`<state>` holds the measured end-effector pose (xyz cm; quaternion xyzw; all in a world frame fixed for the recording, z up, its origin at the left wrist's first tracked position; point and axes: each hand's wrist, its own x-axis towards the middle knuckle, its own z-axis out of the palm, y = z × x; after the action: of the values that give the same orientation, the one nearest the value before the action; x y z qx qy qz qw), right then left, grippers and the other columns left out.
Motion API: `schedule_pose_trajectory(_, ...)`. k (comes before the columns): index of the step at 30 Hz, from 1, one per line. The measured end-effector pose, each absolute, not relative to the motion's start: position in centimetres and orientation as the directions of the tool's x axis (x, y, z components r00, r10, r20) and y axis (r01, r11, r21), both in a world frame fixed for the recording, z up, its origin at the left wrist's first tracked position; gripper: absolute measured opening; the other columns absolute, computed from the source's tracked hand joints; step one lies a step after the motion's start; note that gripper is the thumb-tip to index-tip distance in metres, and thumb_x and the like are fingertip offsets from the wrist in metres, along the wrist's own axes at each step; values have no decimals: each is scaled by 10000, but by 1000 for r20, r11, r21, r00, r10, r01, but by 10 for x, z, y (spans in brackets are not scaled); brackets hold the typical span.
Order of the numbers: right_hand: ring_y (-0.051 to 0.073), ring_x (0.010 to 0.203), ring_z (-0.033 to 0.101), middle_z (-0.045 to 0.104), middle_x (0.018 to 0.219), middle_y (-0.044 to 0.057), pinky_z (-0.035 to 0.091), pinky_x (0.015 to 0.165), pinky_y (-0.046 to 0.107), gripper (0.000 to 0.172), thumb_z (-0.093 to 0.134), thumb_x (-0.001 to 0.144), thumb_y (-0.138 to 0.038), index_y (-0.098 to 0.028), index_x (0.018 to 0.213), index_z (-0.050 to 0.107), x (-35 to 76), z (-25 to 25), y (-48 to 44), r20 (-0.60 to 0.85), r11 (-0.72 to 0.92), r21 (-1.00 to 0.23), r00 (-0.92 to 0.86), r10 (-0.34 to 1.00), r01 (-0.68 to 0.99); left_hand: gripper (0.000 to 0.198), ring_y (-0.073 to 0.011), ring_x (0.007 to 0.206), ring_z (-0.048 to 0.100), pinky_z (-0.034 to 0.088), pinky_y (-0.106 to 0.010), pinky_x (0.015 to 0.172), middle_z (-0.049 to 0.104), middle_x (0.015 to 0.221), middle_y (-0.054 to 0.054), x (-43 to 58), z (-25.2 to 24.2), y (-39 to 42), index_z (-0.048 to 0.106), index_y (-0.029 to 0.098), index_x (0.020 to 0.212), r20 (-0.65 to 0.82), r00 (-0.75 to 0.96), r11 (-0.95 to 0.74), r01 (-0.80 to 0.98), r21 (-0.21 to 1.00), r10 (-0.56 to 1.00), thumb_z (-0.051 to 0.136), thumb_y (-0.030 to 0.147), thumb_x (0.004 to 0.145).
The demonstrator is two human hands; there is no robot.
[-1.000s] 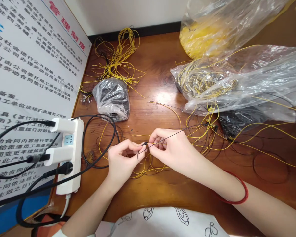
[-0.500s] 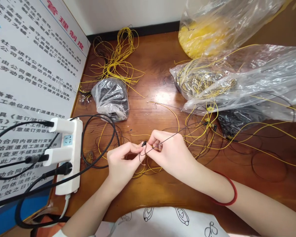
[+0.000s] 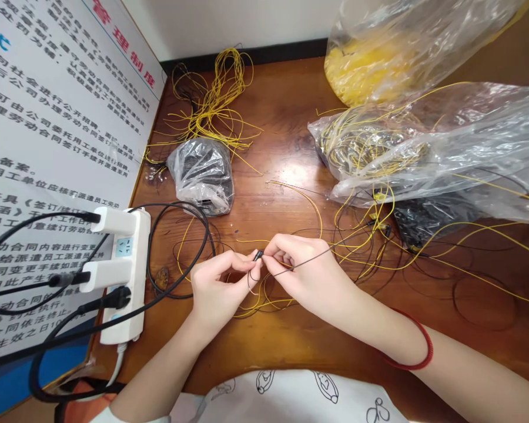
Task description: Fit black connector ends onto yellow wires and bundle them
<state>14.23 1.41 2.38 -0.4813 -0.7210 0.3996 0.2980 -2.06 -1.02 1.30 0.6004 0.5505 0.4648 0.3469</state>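
Between the thumb and forefinger of my left hand (image 3: 223,285) is a small black connector (image 3: 258,255). My right hand (image 3: 302,264) is closed in a pinch right beside the connector, its fingertips at the thin black wire (image 3: 306,260) that crosses in front of the hand. A loop of that wire hangs below my left fingertips. Where exactly the wire meets the connector is too small to tell. Yellow wires (image 3: 264,306) lie on the table under both hands.
A white power strip (image 3: 134,276) with plugs and black cables stands at left. Behind it sit a bag of black parts (image 3: 203,176) and a yellow wire bundle (image 3: 224,88). At right are a bag of coiled wires (image 3: 370,141) and a bag of yellow parts (image 3: 365,64).
My right fingertips have shifted slightly at the connector, and more of it shows now. The wire across my right hand sits lower. My left hand keeps its pinch; the view has shifted slightly.
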Motion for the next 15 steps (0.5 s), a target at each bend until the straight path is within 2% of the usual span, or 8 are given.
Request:
schedule_pose_trajectory(8,87,584,518,596,702,-16,388,542,198,125,584,900,-112,-170,790,579,141,18,14,222,392,-781,-370,902,487,175,-106,619,732,587,-129,606,739,633,27,-21,16,-10,675,169,608,88,-146,-52,236,970,985,767,36,674)
schedule_pose_trajectory(12,96,633,564,623,763,-7,436,567,196,44,620,886,-134,-170,896,596,140,17,13,213,370,-802,-354,911,470,181,-108,591,726,593,-137,587,728,614,31,-19,18,-8,657,165,588,27,-199,7,171,985,980,776,47,656)
schedule_pose_trajectory(15,84,615,569,626,754,-21,440,548,183,110,657,857,-132,-165,945,600,141,18,13,199,329,-836,-315,928,440,184,-113,581,728,595,-138,577,728,608,29,-18,19,-7,649,162,580,3,-220,29,140,990,975,781,51,643)
